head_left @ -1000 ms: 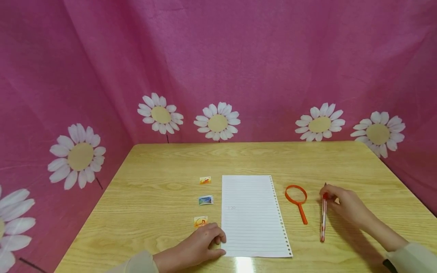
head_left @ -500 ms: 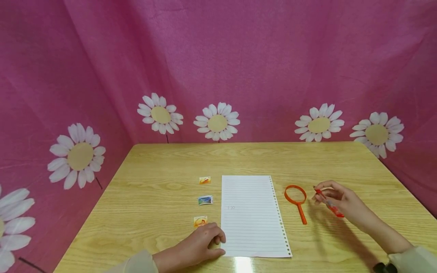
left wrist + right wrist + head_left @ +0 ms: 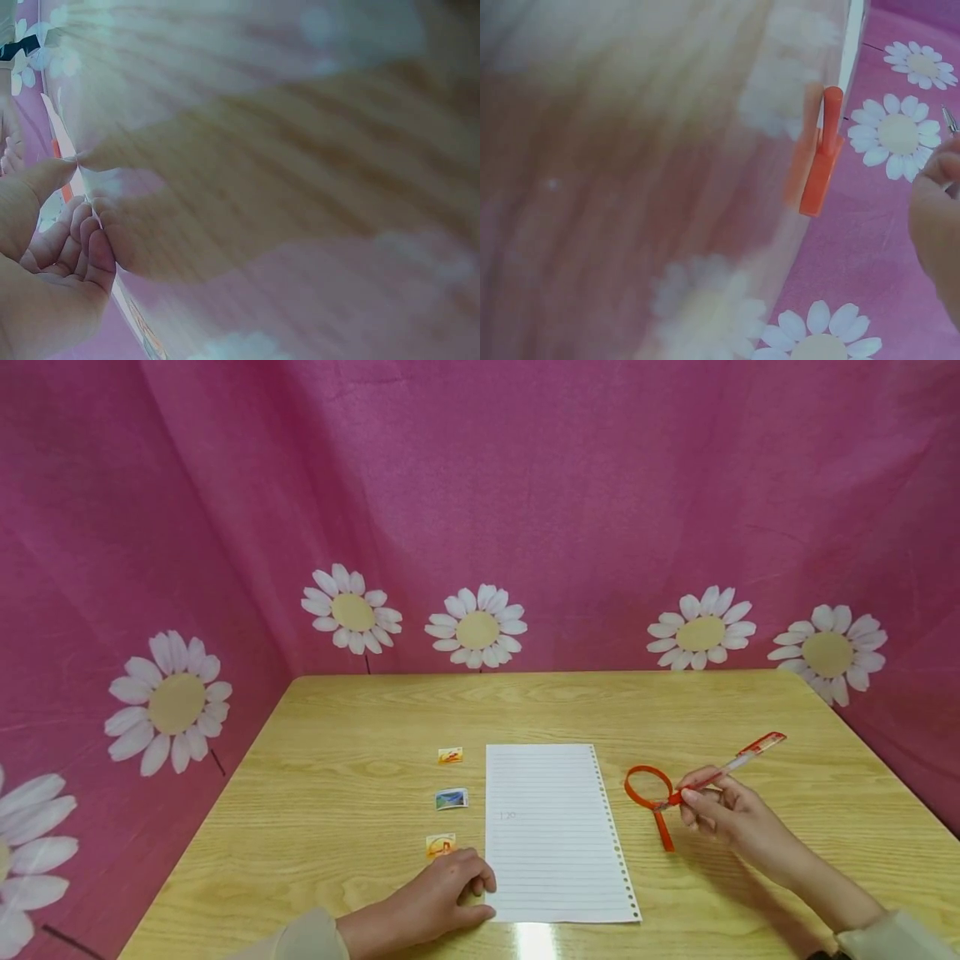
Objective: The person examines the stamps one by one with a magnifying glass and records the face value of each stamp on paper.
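My right hand [image 3: 738, 822] pinches a red-and-clear pen [image 3: 750, 755], its metal tip toward the left and its red end raised up to the right. The pen's front end overlaps the red magnifying glass [image 3: 664, 833], which lies on the table. In the right wrist view only part of that hand shows at the right edge, with the pen tip [image 3: 950, 120] sticking out. My left hand [image 3: 431, 897] rests at the lower left edge of a lined sheet of paper [image 3: 558, 860], fingers loosely bent. Small faint writing [image 3: 508, 816] stands on the sheet's left side.
Three small stamps lie in a column left of the paper: a yellow stamp [image 3: 451, 756] at the back, a blue-green stamp [image 3: 452, 799], and another yellow stamp [image 3: 441, 845] by the left hand. A pink flowered curtain [image 3: 570, 510] surrounds the wooden table [image 3: 360, 727].
My right hand has lifted the pen from the table, turned it so its tip faces left, and moved left toward the magnifying glass. The left hand has stayed in place.
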The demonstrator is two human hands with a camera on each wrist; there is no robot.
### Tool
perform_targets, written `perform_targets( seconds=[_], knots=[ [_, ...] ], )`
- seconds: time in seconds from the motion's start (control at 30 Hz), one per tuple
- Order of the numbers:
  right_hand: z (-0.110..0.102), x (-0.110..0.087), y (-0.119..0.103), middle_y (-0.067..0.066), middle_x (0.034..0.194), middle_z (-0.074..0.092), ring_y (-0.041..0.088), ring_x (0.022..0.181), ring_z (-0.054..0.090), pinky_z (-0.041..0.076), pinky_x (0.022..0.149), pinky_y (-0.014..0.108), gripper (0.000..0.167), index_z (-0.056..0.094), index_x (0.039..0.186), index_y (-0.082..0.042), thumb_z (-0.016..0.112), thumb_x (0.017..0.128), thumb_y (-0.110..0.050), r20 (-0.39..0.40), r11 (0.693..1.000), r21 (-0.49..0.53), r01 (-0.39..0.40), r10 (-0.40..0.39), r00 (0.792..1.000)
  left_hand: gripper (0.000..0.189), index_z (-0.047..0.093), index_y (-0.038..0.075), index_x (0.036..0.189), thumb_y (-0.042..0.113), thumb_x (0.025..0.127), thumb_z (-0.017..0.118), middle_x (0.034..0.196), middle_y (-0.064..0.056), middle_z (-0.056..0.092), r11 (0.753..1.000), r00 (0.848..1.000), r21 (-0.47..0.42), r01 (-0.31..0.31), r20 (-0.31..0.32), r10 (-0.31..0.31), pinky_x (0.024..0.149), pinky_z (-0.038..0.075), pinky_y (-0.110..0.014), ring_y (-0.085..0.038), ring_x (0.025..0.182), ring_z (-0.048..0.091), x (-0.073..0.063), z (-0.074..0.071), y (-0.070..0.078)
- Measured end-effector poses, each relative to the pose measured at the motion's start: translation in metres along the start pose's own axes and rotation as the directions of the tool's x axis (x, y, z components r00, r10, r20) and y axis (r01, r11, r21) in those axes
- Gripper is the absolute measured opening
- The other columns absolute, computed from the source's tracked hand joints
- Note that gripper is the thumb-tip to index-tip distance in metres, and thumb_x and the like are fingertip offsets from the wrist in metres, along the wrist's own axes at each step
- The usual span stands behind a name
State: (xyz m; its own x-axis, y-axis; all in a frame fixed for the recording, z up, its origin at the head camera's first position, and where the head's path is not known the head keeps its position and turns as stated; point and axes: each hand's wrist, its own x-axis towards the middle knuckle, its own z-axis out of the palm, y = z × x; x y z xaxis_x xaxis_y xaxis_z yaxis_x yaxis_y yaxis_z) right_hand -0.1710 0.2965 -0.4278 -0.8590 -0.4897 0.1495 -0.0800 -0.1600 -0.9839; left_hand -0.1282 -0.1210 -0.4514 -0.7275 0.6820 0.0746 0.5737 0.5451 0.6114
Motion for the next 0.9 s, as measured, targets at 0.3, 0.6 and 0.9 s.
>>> perform_targets(
  seconds=[0.3, 0.6, 0.9],
  knots=[
    [0.008, 0.001, 0.003, -0.014, 0.085, 0.059, -0.002, 0.072, 0.051, 0.043, 0.057, 0.025, 0.016, 0.061, 0.103, -0.015, 0.056, 0.096, -0.001, -0.222, 0.946, -0.316, -0.073, 0.001, 0.975, 0.017, 0.062, 0.012, 0.094, 0.019, 0.087, 0.075, 0.082, 0.006, 0.053, 1.000, 1.000, 0.002, -0.004, -0.006, 0.004, 0.069, 0.040, -0.011, 0.004, 0.076, 0.041, 0.001, -0.001, 0.000],
    [0.021, 0.012, 0.011, -0.014, 0.075, 0.055, -0.002, 0.062, 0.047, 0.039, 0.050, 0.020, 0.018, 0.056, 0.091, -0.016, 0.060, 0.092, 0.001, -0.245, 0.940, -0.321, -0.118, 0.038, 0.969, 0.017, 0.062, 0.012, 0.094, 0.019, 0.087, 0.075, 0.083, 0.007, 0.052, 1.000, 1.000, 0.003, 0.005, -0.007, -0.005, 0.070, 0.041, -0.011, 0.004, 0.077, 0.042, 0.001, 0.000, 0.000],
    [0.040, 0.028, 0.017, -0.009, 0.072, 0.052, 0.002, 0.060, 0.047, 0.039, 0.049, 0.022, 0.012, 0.048, 0.091, -0.008, 0.058, 0.094, -0.003, -0.185, 0.933, -0.322, -0.159, 0.103, 0.977, 0.017, 0.062, 0.013, 0.094, 0.022, 0.087, 0.075, 0.082, 0.006, 0.053, 1.000, 1.000, 0.005, -0.006, -0.008, 0.006, 0.069, 0.040, -0.011, 0.005, 0.077, 0.042, 0.001, 0.000, -0.001]
  ],
)
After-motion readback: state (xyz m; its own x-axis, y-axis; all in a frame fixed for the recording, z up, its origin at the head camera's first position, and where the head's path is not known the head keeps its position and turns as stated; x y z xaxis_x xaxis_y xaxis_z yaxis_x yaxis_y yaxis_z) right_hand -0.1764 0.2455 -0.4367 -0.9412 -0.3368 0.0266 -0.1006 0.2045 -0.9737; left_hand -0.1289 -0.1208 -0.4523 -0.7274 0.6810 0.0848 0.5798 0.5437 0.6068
